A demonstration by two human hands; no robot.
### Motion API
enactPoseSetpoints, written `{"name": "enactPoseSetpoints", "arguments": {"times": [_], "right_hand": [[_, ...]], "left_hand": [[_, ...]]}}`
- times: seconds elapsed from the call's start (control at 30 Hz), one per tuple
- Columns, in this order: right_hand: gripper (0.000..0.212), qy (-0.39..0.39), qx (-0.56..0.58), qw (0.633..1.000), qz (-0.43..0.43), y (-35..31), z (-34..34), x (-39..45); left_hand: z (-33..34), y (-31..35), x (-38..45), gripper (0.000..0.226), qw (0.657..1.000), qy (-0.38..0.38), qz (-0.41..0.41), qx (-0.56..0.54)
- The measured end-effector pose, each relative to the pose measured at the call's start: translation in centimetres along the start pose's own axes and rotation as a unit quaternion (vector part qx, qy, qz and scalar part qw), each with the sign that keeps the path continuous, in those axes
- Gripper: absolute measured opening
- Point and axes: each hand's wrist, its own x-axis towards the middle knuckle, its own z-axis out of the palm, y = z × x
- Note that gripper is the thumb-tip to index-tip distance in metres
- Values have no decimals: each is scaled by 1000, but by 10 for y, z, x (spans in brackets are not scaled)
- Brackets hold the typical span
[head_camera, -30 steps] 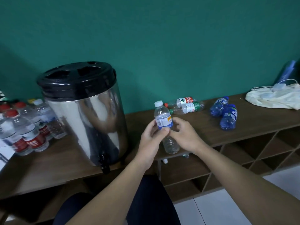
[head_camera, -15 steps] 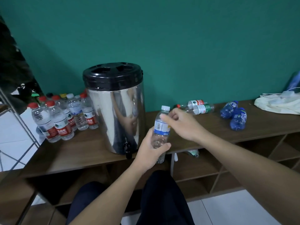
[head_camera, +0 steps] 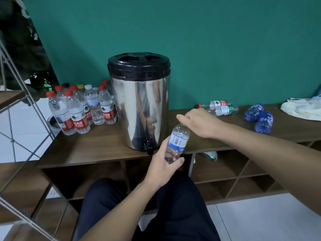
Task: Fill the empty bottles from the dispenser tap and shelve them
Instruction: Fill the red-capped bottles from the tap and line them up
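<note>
A small clear bottle (head_camera: 178, 140) with a blue and white label is tilted in front of the shelf edge. My left hand (head_camera: 165, 169) grips its lower half. My right hand (head_camera: 199, 122) is closed over its neck, hiding the cap. The steel dispenser (head_camera: 139, 105) with a black lid stands on the wooden shelf top (head_camera: 97, 146). Its black tap (head_camera: 149, 146) is just left of the bottle. Two clear bottles (head_camera: 220, 107) and two blue bottles (head_camera: 260, 117) lie on their sides to the right.
Several capped upright bottles (head_camera: 78, 108) stand left of the dispenser. A white cloth (head_camera: 302, 110) lies at the far right. Cubbyholes open under the top, one holding a lying bottle (head_camera: 211, 154). A wire rack (head_camera: 17, 94) stands at the left. My knees are below.
My view has swung left, bringing the dispenser to the centre. The bottle has tilted and dropped closer to the tap. My right hand has moved from the label up over the cap.
</note>
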Motion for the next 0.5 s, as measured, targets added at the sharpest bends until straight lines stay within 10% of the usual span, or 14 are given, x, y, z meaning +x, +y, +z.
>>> {"name": "enactPoseSetpoints", "arguments": {"times": [0.5], "right_hand": [[10, -30, 157, 980, -116, 4, 25, -11]], "left_hand": [[-16, -58, -25, 71, 995, -53, -76, 23]]}}
